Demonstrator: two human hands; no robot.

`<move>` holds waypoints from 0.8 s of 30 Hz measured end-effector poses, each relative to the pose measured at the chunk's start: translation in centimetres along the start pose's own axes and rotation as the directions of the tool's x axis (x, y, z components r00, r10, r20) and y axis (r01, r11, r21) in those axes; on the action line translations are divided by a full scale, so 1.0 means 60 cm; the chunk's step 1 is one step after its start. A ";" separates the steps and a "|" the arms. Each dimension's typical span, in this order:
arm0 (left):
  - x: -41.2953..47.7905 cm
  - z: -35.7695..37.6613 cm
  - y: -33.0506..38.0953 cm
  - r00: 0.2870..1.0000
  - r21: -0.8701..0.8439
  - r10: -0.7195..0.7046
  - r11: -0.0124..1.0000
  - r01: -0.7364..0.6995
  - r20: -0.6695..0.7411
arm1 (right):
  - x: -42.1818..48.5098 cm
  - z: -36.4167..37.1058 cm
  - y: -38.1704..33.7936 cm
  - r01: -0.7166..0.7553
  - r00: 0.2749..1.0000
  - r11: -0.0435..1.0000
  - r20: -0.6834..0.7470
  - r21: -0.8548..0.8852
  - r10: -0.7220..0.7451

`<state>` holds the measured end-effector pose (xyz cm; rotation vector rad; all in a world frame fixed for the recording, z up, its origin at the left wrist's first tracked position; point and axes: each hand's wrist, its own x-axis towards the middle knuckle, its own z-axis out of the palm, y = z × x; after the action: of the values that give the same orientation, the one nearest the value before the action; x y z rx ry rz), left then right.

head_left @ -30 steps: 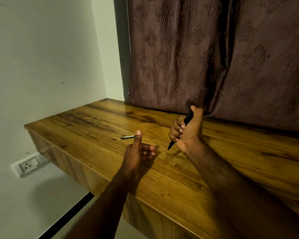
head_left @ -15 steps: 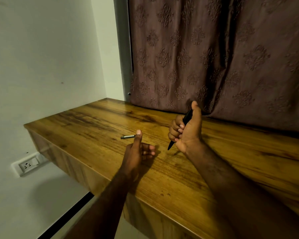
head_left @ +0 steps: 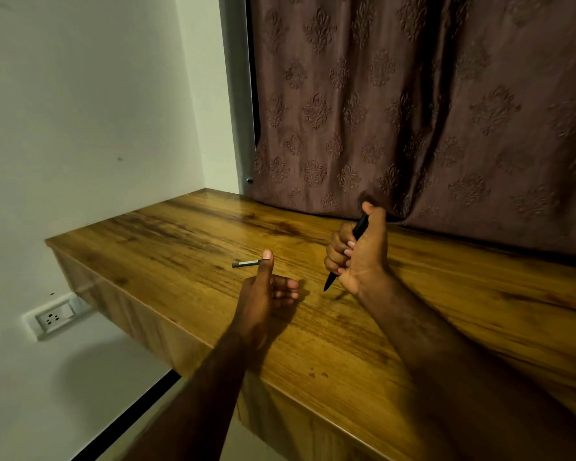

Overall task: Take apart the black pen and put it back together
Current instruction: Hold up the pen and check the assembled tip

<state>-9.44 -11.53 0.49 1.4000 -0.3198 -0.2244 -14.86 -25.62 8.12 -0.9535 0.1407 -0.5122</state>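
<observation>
Wooden table (head_left: 180, 234), grey pen piece (head_left: 245, 263) atop.

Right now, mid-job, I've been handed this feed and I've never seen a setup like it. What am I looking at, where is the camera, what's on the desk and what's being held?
There is no machine here: a person works with two bare hands. The single picture comes from a wide-angle camera worn on the head, looking forward and down, so both forearms enter from the bottom edge. The right hand grips the black pen in its fist, tilted, with the tip pointing down toward the wooden desk. The left hand sits low over the desk, thumb straight, fingers loosely curled, holding nothing that I can see. Just beyond its thumb a small grey pen part lies on the desk; whether the thumb touches it is unclear. A brown curtain hangs behind.
</observation>
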 end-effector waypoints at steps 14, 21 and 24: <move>-0.001 0.000 0.001 1.000 0.006 -0.005 1.000 0.005 0.003 | -0.001 0.000 -0.001 0.017 0.999 0.999 -0.034 0.039 -0.016; -0.003 0.000 0.003 1.000 0.013 -0.007 1.000 0.007 0.007 | 0.000 -0.001 -0.003 0.014 0.999 0.997 -0.037 0.082 -0.011; -0.005 0.001 0.004 1.000 0.029 0.006 1.000 -0.006 0.003 | 0.001 -0.002 -0.003 0.013 0.999 0.996 -0.037 0.093 -0.009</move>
<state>-9.76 -11.44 0.73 1.4273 -0.3308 -0.2174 -14.91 -25.81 8.22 -0.8544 0.1430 -0.5421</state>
